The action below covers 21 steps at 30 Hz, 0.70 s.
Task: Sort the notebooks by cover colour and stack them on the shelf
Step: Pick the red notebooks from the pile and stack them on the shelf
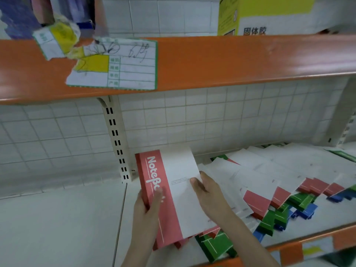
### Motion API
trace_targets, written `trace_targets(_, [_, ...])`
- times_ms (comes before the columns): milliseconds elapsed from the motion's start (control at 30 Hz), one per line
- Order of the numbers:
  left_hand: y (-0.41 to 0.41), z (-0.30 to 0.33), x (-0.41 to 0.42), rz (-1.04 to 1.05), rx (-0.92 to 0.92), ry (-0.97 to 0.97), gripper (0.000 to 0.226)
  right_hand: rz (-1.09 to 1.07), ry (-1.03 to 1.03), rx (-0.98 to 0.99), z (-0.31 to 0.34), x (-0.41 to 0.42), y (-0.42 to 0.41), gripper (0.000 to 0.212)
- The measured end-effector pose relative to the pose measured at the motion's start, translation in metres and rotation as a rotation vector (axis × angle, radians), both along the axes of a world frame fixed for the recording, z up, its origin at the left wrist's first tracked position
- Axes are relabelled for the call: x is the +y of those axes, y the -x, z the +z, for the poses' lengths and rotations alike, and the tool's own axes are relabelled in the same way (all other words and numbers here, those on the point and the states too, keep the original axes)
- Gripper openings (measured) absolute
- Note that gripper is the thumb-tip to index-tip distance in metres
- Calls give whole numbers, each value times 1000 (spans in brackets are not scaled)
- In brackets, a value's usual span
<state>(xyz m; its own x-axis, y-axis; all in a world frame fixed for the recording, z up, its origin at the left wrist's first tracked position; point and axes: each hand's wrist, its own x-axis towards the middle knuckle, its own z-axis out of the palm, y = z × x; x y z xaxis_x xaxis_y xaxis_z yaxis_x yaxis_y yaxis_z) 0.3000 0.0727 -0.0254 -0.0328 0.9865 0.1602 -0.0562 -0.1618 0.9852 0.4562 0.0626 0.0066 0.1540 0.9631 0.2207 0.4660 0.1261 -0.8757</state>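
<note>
Notebooks point(256, 182) are spread all over the white lower shelf point(57, 218), red, green and blue covers mixed up and overlapping. Both hands hold a red-and-white notebook point(169, 191) over the pile's left end: left hand point(148, 205) grips its red spine edge, right hand point(207, 191) pinches the white side, thumb on top. Torn price label point(115, 64) hangs off the orange shelf edge point(231, 58) above.
</note>
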Motion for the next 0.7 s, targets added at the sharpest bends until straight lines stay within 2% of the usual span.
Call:
trace_targets(67, [-13, 4, 2, -4, 22, 33, 19, -56, 56, 51, 0, -2, -15, 26])
trace_targets(167, [-39, 12, 5, -79, 134, 81, 42, -90, 192, 68, 4, -14, -47, 24])
trace_targets(233, [-59, 13, 8, -131, 202, 110, 49, -114, 240, 77, 5, -26, -71, 22])
trace_targets(267, [-71, 13, 10, -162, 218, 137, 50, -139, 239, 98, 5, -33, -82, 16])
trace_targets(367, [-115, 15, 5, -276, 267, 190, 45, -274, 207, 171, -1, -53, -120, 22])
trace_targets(500, [-181, 19, -11, -428, 225, 223, 30, -460, 181, 194, 0, -88, -175, 26])
trace_targets(700, [-290, 22, -39, -583, 280, 208, 45, -697, 111, 179, 3, -149, -253, 28])
